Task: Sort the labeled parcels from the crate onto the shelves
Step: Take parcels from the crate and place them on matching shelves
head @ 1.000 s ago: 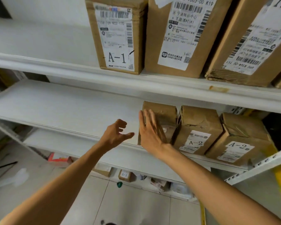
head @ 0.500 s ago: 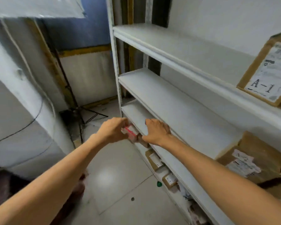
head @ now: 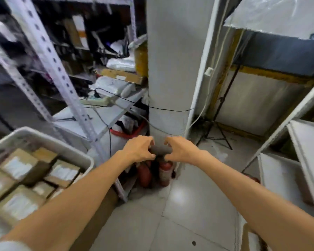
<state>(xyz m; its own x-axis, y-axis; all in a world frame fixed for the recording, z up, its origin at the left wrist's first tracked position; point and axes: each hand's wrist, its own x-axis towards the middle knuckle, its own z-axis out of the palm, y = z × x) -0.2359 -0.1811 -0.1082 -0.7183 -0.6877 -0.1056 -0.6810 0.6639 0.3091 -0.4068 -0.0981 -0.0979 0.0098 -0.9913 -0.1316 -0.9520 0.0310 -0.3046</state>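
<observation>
A grey plastic crate [head: 49, 142] sits at the lower left, packed with several brown cardboard parcels [head: 19, 166] that carry white labels, blurred here. My left hand [head: 138, 151] and my right hand [head: 181, 151] are stretched out side by side in mid-air in front of a white pillar, right of the crate. Both have loosely curled fingers and I see no parcel in either. The white shelves [head: 304, 142] show only as bare boards at the right edge.
A wide white pillar [head: 170, 69] stands straight ahead, with red fire extinguishers [head: 164, 172] at its foot. A perforated metal rack upright [head: 65, 84] and cluttered shelves with cables fill the left. A tripod stands at the back right on the tiled floor [head: 188, 214].
The view has swung left, away from the shelves with the A-1 and A-2 parcels, to the pillar and crate. Both hands left the shelf edge and now hang in mid-air.
</observation>
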